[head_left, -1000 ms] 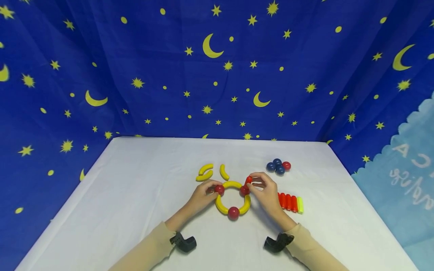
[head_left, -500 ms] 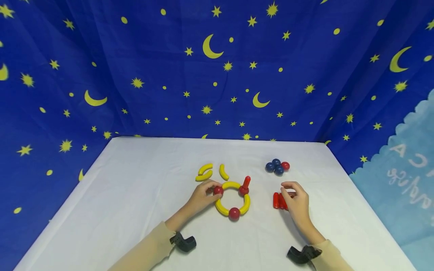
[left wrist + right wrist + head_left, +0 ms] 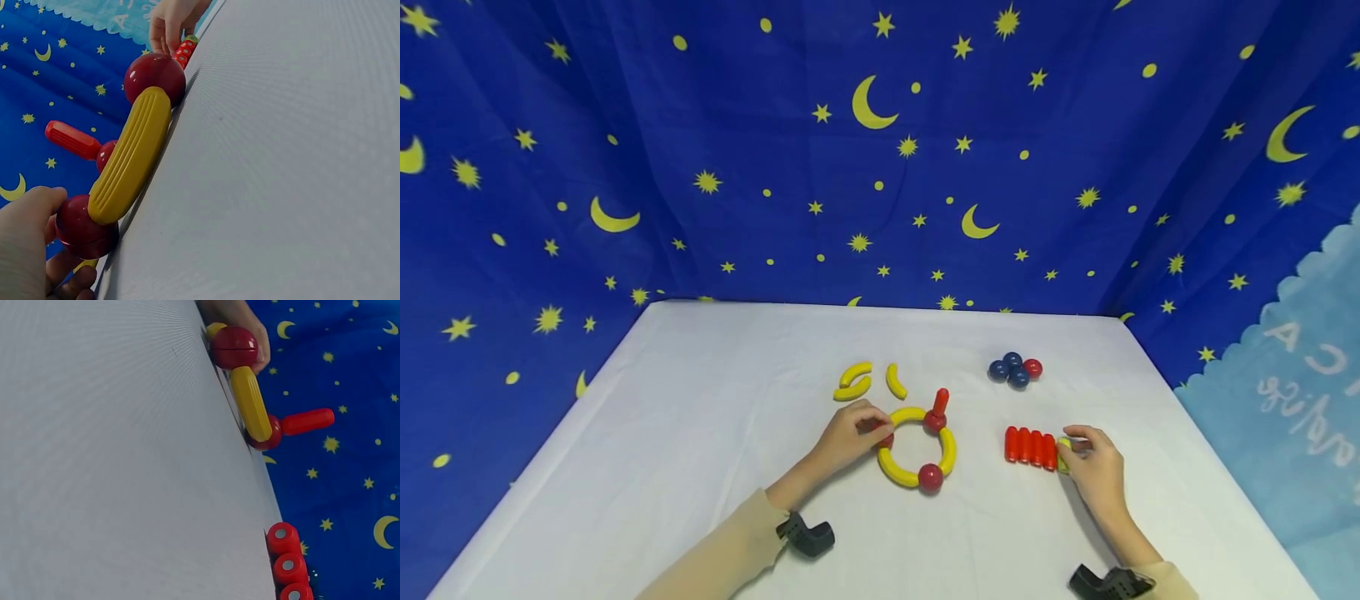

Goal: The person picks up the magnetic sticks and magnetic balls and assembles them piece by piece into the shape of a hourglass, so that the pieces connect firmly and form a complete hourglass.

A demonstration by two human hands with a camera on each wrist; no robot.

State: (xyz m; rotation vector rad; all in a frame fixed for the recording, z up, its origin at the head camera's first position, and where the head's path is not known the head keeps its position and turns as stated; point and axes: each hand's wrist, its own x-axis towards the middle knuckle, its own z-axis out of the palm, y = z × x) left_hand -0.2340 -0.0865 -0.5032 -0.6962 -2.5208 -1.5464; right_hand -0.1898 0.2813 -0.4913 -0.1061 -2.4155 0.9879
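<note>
A ring of curved yellow magnetic rods (image 3: 951,452) and three red balls lies on the white table. My left hand (image 3: 848,435) grips the ring's left red ball (image 3: 86,230), thumb on one side and fingers around the other. From the back right ball (image 3: 935,422) a straight red rod (image 3: 941,402) stands up. The third ball (image 3: 930,478) is at the front of the ring. Over to the right, my right hand (image 3: 1099,468) pinches a yellow-green rod (image 3: 1063,457) at the end of a row of red rods (image 3: 1030,447); its fingers partly hide that rod.
Behind the ring lie three loose curved yellow rods (image 3: 854,388). A cluster of blue balls (image 3: 1018,377) with one red ball (image 3: 1033,368) sits at the back right. A blue star-patterned cloth (image 3: 880,167) hangs behind the table (image 3: 737,367).
My right hand has let go of the red rod, leaving it upright on the ball, and moved right to the yellow-green rod. The ring has turned slightly, its front ball shifting right.
</note>
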